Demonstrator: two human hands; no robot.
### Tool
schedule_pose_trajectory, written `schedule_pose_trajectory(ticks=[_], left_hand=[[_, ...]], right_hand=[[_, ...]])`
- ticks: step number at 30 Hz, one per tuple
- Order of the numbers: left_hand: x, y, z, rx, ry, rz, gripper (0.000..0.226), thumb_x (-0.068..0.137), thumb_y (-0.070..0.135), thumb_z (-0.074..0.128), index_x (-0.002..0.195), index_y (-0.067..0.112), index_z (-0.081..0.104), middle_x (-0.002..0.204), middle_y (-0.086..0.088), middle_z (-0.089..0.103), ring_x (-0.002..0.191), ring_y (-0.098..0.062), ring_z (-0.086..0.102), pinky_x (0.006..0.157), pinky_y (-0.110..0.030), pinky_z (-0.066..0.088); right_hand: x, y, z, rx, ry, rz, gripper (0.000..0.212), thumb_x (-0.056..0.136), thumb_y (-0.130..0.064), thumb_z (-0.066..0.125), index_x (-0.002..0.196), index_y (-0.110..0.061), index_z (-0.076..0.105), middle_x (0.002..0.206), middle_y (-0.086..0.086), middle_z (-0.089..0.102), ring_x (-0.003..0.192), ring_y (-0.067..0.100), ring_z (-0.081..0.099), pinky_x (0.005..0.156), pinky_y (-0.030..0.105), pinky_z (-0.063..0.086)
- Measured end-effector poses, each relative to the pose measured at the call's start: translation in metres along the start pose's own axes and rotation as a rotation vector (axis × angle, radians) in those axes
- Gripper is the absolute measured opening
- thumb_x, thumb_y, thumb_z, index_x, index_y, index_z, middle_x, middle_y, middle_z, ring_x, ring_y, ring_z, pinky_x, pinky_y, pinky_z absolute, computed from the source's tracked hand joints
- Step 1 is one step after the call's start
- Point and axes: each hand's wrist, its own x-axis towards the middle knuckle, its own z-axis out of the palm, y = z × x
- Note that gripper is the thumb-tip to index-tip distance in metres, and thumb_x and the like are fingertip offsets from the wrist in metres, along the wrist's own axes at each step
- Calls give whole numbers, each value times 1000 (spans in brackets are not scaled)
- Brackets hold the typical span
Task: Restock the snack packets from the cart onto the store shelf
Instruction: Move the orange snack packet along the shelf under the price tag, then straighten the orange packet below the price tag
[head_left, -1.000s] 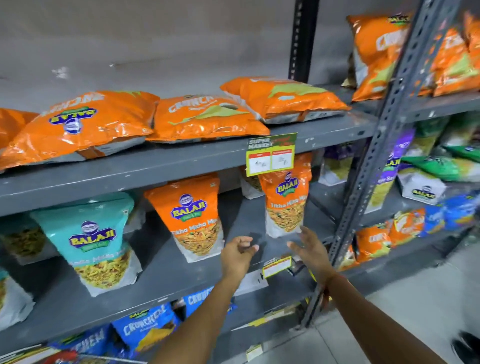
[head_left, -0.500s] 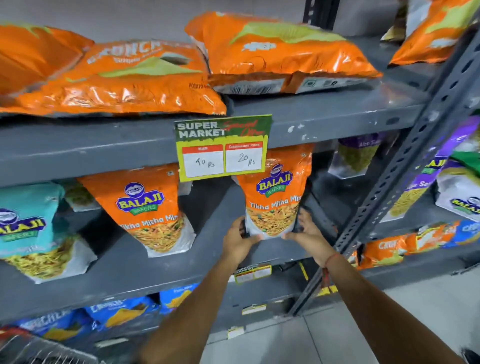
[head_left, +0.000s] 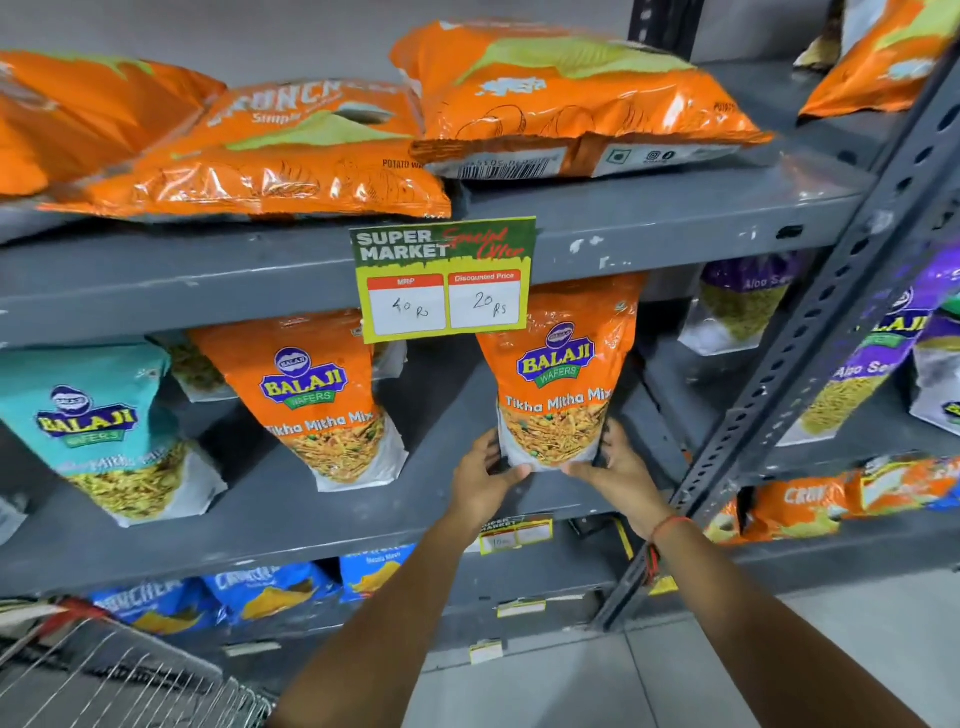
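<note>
An orange Balaji Tikha Mitha Mix packet (head_left: 558, 379) stands upright on the middle grey shelf (head_left: 311, 514). My left hand (head_left: 480, 475) grips its lower left corner and my right hand (head_left: 621, 467) grips its lower right corner. A second orange packet of the same kind (head_left: 317, 400) stands to its left, and a teal Balaji packet (head_left: 98, 431) stands further left. The wire cart (head_left: 119, 675) shows at the bottom left corner; its contents are not visible.
Large orange crisp bags (head_left: 571, 98) lie flat on the upper shelf. A green price tag (head_left: 444, 278) hangs from that shelf's edge. Blue packets (head_left: 260, 592) fill the lower shelf. A perforated upright post (head_left: 789, 389) separates the neighbouring bay with purple packets (head_left: 872, 364).
My hands reached from the shelf's front edge up to the right orange packet and closed on its bottom corners. The view moved closer to the shelf.
</note>
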Motion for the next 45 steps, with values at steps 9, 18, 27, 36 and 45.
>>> schedule_pose_trajectory(ticks=[9, 18, 27, 36, 45], left_hand=[[-58, -5, -71, -114, 186, 35, 64, 77, 12, 75, 134, 10, 48, 136, -14, 54, 125, -27, 52, 103, -34, 44], [-174, -16, -250, -126, 429, 144, 62, 76, 15, 76, 131, 10, 49, 125, -10, 58, 112, -18, 53, 100, -38, 47], [-250, -67, -447, -67, 720, 88, 62, 76, 21, 77, 131, 10, 49, 119, -11, 58, 114, -23, 57, 98, -40, 47], [-224, -128, -546, -201, 844, -60, 63, 74, 20, 77, 131, 16, 50, 121, -10, 58, 90, -15, 63, 73, -29, 57], [-151, -151, -615, -209, 756, -101, 67, 81, 5, 69, 139, 5, 36, 129, -5, 52, 103, -9, 57, 75, -13, 46]], right_hand=[[-62, -9, 69, 200, 460, 46, 112, 65, -24, 85, 149, -20, 11, 156, 11, 21, 140, 27, 30, 111, 44, 33], [-149, -77, 239, 132, 333, -75, 98, 64, -37, 82, 144, -17, 29, 145, 16, 38, 132, 32, 41, 109, 49, 37], [-218, -113, 434, 52, -107, -211, 79, 67, -41, 79, 135, -21, 44, 138, 6, 46, 131, 21, 42, 111, 46, 35], [-178, -136, 558, -133, -429, -224, 66, 76, -29, 76, 133, -18, 47, 136, 9, 50, 123, 20, 47, 99, 31, 39], [-101, -141, 654, -260, -549, -130, 85, 73, -26, 79, 143, -20, 31, 146, 10, 43, 131, 25, 44, 106, 43, 41]])
